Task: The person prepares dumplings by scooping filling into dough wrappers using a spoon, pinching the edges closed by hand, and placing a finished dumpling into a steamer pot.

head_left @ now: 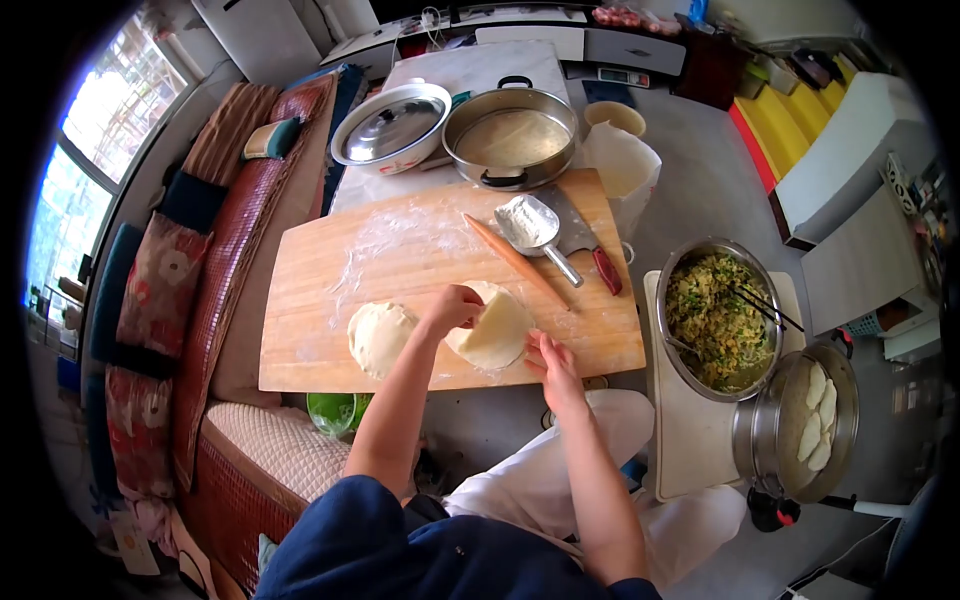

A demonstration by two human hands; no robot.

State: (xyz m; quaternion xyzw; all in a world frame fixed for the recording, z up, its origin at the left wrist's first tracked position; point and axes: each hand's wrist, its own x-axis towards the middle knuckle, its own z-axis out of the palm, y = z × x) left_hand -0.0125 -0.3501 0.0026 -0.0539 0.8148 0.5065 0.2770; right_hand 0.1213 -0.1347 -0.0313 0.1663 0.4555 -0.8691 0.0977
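Head view: folded dough [496,338] lies between left grip [458,307] and right grip [553,366].

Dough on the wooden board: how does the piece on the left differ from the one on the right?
The left dough piece lies free of both hands, while the right dough piece has part of it lifted by the left hand, with the right hand at its edge. The right dough piece looks wider than the left dough piece, though a forearm crosses the latter. Both are pale and on the wooden board.
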